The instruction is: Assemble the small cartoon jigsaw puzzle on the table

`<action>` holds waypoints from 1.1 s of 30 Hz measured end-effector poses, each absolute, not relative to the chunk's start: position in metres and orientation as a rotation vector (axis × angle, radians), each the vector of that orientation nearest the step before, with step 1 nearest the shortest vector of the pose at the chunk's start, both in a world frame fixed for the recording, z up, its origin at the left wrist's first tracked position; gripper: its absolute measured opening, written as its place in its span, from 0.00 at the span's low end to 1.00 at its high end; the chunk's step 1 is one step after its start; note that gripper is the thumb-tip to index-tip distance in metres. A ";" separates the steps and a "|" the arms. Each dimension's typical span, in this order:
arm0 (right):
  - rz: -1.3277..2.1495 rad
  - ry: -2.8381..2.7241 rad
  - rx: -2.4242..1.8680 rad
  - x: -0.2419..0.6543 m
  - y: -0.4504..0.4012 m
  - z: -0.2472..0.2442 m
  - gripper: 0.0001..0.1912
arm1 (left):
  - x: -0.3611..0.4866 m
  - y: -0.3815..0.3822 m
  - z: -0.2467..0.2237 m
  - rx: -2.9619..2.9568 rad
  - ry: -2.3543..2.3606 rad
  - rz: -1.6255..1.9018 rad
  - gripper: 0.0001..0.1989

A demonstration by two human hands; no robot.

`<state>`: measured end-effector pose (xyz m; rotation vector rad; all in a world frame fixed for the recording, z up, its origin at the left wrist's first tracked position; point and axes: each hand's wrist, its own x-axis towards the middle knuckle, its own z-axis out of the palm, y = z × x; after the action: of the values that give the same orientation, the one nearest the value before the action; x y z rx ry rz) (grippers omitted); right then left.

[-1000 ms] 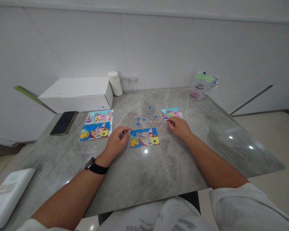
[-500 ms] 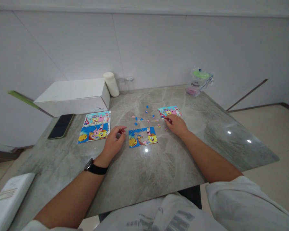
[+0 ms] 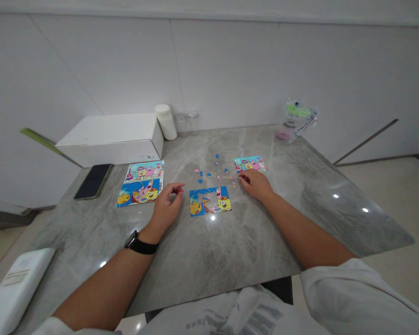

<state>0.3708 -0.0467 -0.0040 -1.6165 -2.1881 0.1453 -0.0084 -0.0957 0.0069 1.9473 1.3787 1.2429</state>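
A blue jigsaw puzzle (image 3: 224, 204) lies on the grey table between my hands, with a grey gap in its middle. Several loose pieces (image 3: 219, 177) are scattered behind it. My left hand (image 3: 169, 201) rests left of the puzzle, fingers curled but apart, with nothing in it. My right hand (image 3: 254, 183) is right of the loose pieces, at the front edge of a finished-looking puzzle (image 3: 250, 164); its fingers are bent together and whatever they hold is too small to make out. Left of my left hand lies a picture sheet (image 3: 140, 184) showing both designs.
A phone (image 3: 93, 181) lies at the left, before a white box (image 3: 115, 138). A white bottle (image 3: 166, 123) and two clear glasses (image 3: 193, 124) stand by the wall. At the back right is a plastic bag (image 3: 294, 122). A white case (image 3: 19, 284) sits front left.
The whole view has shifted slightly, so the things on the table appear a little further right. Both hands keep nearly the same pose, and the puzzle looks unchanged.
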 end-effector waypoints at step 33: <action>0.052 -1.827 -1.438 0.367 -0.043 -0.002 0.14 | -0.022 -0.089 0.010 1.667 1.561 1.667 0.15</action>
<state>0.3675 -0.0434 -0.0022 -1.4376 -1.8267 0.0518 -0.0218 -0.0886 0.0103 1.6675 1.5611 1.6674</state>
